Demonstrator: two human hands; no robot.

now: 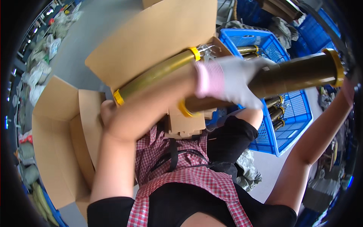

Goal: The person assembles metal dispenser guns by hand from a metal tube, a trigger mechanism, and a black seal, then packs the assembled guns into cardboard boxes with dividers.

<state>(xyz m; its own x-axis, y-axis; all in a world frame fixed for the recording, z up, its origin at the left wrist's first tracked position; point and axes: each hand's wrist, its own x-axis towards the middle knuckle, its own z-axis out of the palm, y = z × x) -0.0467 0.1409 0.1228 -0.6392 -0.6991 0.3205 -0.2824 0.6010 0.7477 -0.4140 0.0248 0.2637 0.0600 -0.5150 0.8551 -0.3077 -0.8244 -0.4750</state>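
Tube (pixel 295 73), olive-brown with yellow end caps, sits at about 2 o'clock in the view, held roughly level over the blue crate (pixel 298 125). Left hand (pixel 230 81), in a white glove with a pink cuff, is wrapped around its near third, fingers curled tight on the barrel. Right hand (pixel 348 90) at 3 o'clock is cut by the frame rim; can't tell whether it's closed on the far cap or only near it.

Second tube (pixel 157 72) lies at 11 o'clock across the cardboard box flap (pixel 151 34), seemingly resting against the left forearm.

Risks, as I judge them:
- Grip is off-centre, so the long end could droop and knock the crate wall or the tubes stacked inside it.
- Second tube looks loosely propped; any arm shift could roll it off the flap.
- Smooth barrel plus fabric glove could slip.

Hard to read:
- Near cap of the held tube, partly behind the forearm.
- Crate contents, mostly covered.
- Open carton (pixel 64 151) at 8 o'clock: interior hidden.
- Fisheye bends every edge, so alignment is unclear.
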